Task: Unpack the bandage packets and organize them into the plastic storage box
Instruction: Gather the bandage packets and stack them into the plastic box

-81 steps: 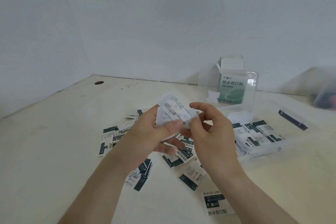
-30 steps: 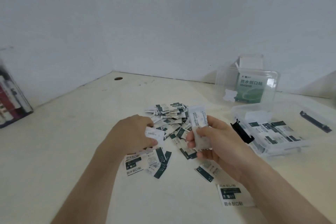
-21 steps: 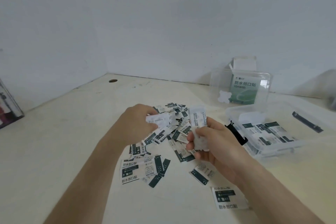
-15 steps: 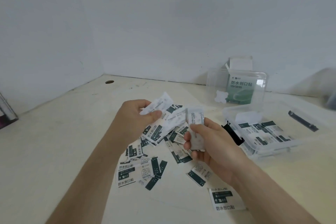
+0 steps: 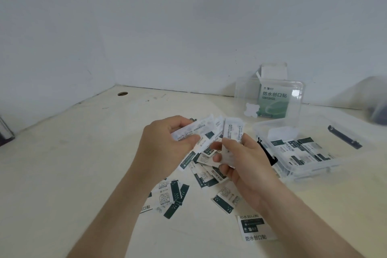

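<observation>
My left hand [image 5: 163, 148] pinches a white bandage packet [image 5: 196, 132], lifted above the pile and tilted toward the right. My right hand [image 5: 243, 159] grips a small upright stack of packets [image 5: 232, 134] just beside it; the two nearly touch. Below both hands, several white and dark green bandage packets [image 5: 173, 195] lie scattered on the table. To the right stands the clear plastic storage box [image 5: 310, 172], open, with several packets lying flat inside it. Its lid [image 5: 270, 98] stands upright behind.
A green and white bandage carton [image 5: 274, 100] stands open behind the raised lid. One loose packet [image 5: 255, 228] lies near my right forearm. A cable hole [image 5: 122, 94] sits in the table's far left corner. White walls close the back and left.
My left hand picked a packet from the pile, lifted it and brought it right, up to the stack in my right hand. The camera view shifted slightly.
</observation>
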